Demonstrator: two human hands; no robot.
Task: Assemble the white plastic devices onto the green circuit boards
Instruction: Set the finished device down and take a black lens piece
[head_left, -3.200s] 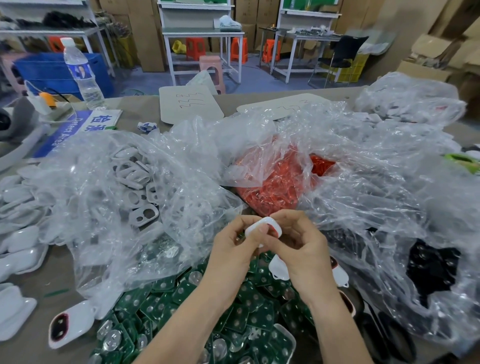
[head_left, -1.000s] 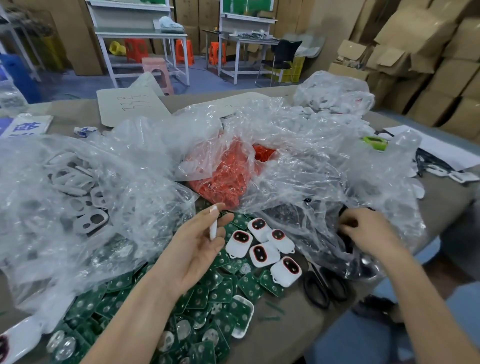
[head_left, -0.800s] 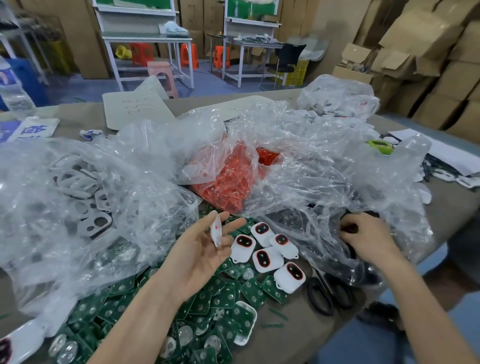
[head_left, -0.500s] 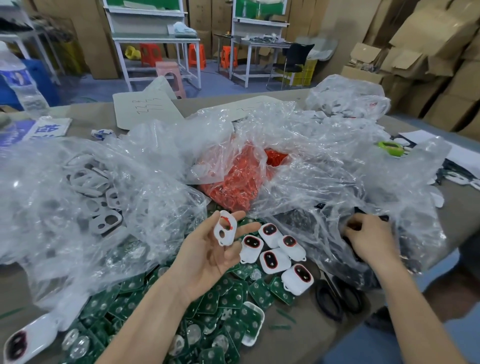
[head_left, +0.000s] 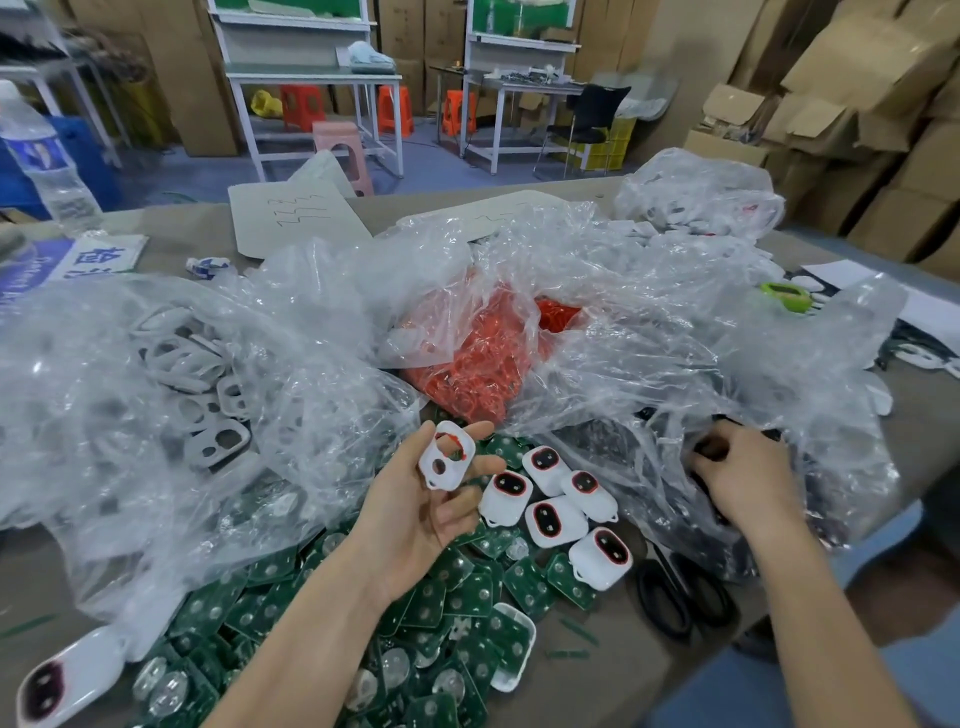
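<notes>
Five finished devices (head_left: 553, 519): clustered on the green boards just right of the left hand. They are rounded, glossy white shells, each with a dark oval window ringed in red.
Left hand (head_left: 415, 514): palm up, thumb and fingertips pinching a white plastic piece (head_left: 447, 462) by its edges, held clear above the boards.
White plastic piece: a thin, rigid, rounded frame with two openings. Red-orange material shows at the upper one. The surface looks smooth and slippery.
Right hand (head_left: 743, 478): well apart from the left, fingers curled inside the mouth of a clear bag of black parts (head_left: 649, 441). Whether it grips anything cannot be told.
Green circuit boards (head_left: 431, 597): a loose heap on the table (head_left: 597, 670) beneath the left forearm. They are small, flat, rounded squares, many carrying a clear dome.
Bag film: thin, crinkled and glossy. It drapes close to the finished devices.
Risk, drop: the pinch is light and one-handed, so the piece could slip and be lost in the heap.
Risk, ring: the red part looks only partly seated, and a squeeze on the frame may pop it out.
Risk, snag: pulling at the bag could drag its film across the finished devices and scatter them.
Risk, edge: boards lie near the table's front edge, and a nudge from the forearm could push some off.
</notes>
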